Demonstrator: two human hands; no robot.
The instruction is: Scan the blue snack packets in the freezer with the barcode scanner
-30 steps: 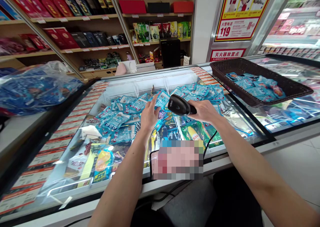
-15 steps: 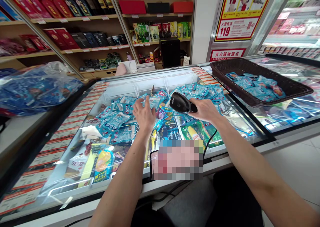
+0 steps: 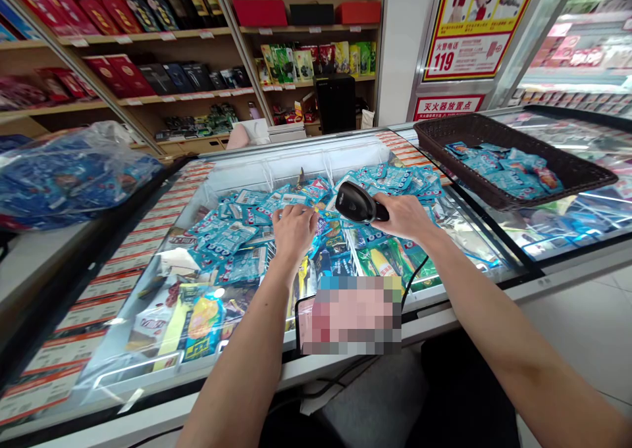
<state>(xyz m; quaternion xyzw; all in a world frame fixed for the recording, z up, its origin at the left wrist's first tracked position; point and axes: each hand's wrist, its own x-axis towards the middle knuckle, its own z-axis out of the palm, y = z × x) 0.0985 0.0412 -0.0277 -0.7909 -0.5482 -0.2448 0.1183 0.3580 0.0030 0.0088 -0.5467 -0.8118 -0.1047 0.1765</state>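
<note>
My right hand (image 3: 405, 215) grips the handle of a black barcode scanner (image 3: 356, 202), its head tilted to the left above the freezer's glass top. My left hand (image 3: 295, 229) is closed, fingers curled downward among small blue snack packets (image 3: 230, 237). Its fingertips are turned away, so what they hold, if anything, is hidden. Many of these packets lie in a loose heap on the glass around both hands. Below the hands, a phone (image 3: 305, 323) with a blurred-out screen stands at the freezer's front edge.
A brown wicker basket (image 3: 516, 195) with blue packets stands at the right. At the left lies a clear plastic bag (image 3: 74, 172) full of blue packets. The scanner's black cable (image 3: 413, 278) hangs over the front edge. Stocked shelves (image 3: 162, 99) stand behind.
My left hand has moved slightly right, and its raised, spread fingers have curled down. My right hand and the scanner have barely moved.
</note>
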